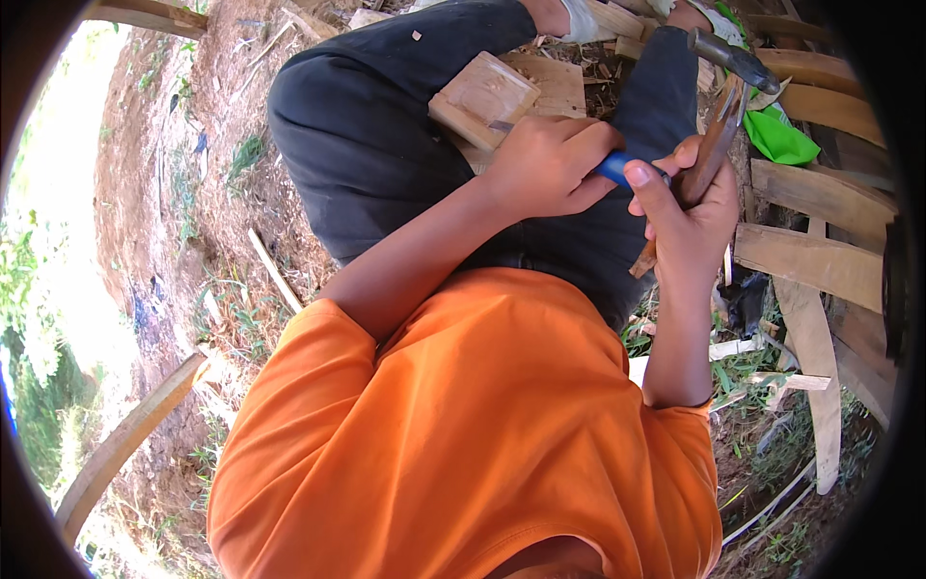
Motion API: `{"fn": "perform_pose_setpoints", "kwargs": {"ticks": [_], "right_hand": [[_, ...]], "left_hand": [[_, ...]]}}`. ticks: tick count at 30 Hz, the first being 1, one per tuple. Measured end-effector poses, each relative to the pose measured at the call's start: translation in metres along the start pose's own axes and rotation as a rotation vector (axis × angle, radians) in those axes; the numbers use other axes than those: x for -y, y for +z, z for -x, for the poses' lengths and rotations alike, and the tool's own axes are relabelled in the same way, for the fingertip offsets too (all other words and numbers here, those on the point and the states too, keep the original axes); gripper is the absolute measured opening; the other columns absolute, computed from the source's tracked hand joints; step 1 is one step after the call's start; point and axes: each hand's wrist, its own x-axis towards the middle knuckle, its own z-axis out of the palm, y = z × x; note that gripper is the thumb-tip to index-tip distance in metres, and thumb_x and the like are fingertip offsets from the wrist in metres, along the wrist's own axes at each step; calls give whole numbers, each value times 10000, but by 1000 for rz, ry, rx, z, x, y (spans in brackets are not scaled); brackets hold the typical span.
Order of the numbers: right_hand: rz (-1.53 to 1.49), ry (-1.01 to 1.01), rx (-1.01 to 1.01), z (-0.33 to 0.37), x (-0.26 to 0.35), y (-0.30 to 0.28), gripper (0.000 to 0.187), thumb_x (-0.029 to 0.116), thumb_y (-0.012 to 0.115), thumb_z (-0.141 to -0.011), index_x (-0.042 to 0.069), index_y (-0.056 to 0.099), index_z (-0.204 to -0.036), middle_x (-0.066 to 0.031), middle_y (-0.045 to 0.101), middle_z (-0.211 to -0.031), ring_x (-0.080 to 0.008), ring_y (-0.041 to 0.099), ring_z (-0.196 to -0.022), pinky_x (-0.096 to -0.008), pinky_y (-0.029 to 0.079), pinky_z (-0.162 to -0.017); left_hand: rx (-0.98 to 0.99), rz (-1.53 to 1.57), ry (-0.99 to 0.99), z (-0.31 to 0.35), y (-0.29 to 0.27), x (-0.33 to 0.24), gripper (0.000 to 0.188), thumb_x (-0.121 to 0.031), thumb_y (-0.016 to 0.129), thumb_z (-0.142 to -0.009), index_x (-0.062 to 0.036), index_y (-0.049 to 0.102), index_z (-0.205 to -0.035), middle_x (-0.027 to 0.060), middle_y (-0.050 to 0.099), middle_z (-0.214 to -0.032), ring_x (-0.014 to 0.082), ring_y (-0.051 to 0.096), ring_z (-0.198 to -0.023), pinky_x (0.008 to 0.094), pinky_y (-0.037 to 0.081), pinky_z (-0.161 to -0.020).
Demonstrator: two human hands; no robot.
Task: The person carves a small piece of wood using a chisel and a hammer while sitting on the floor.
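Observation:
My left hand (555, 166) is closed round a chisel with a blue handle (617, 169). Its metal blade (501, 125) sticks out on the other side of the fist, at the edge of a square wooden block (485, 94). A shallow carved hollow shows in the block's top face. Under and behind the block lies a flat board (555, 82), between my legs. My right hand (690, 207) holds a hammer by its worn wooden handle (714, 145), the metal head (733, 63) up and away from me. The right thumb and fingers are close to the chisel handle's end; whether they touch it I cannot tell.
Several curved wooden planks (810, 256) lie along the right side. A bright green plastic bag (779, 137) sits beside the hammer. Wood chips and strips (275, 270) are scattered on the earth and grass. A long timber piece (125, 444) stands at the lower left.

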Motion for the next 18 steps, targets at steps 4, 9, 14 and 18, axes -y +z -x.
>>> {"fn": "perform_pose_setpoints", "kwargs": {"ticks": [4, 9, 14, 18], "right_hand": [[61, 25, 30, -4, 2, 5, 461, 60, 914, -760, 77, 521, -1001, 3, 549, -841, -59, 576, -638, -199, 483, -543], [125, -60, 54, -2, -7, 9, 459, 66, 912, -761, 81, 513, -989, 27, 533, -842, -26, 507, -687, -166, 426, -574], [60, -32, 40, 15, -16, -3, 327, 152, 813, -881, 62, 538, -1033, -1, 564, -878, -44, 521, -631, -188, 421, -515], [-82, -43, -77, 36, -26, -44, 232, 250, 626, -1026, 50, 556, -1121, -44, 586, -919, -75, 526, -562, -238, 429, -449]], "left_hand": [[-23, 20, -9, 4, 0, 6, 284, -208, 763, -763, -81, 618, -972, 82, 646, -732, 299, 672, -636, 410, 527, -552], [-38, 41, -14, 8, -3, 5, 199, -167, 752, -777, -79, 635, -911, 90, 646, -719, 321, 662, -634, 410, 523, -570], [59, 23, 36, 12, -3, 6, 234, -200, 773, -781, -99, 631, -937, 82, 653, -732, 316, 673, -650, 415, 527, -570], [65, 23, 53, 14, -3, 8, 258, -207, 780, -776, -109, 626, -959, 77, 659, -745, 316, 678, -664, 417, 533, -580]]}}
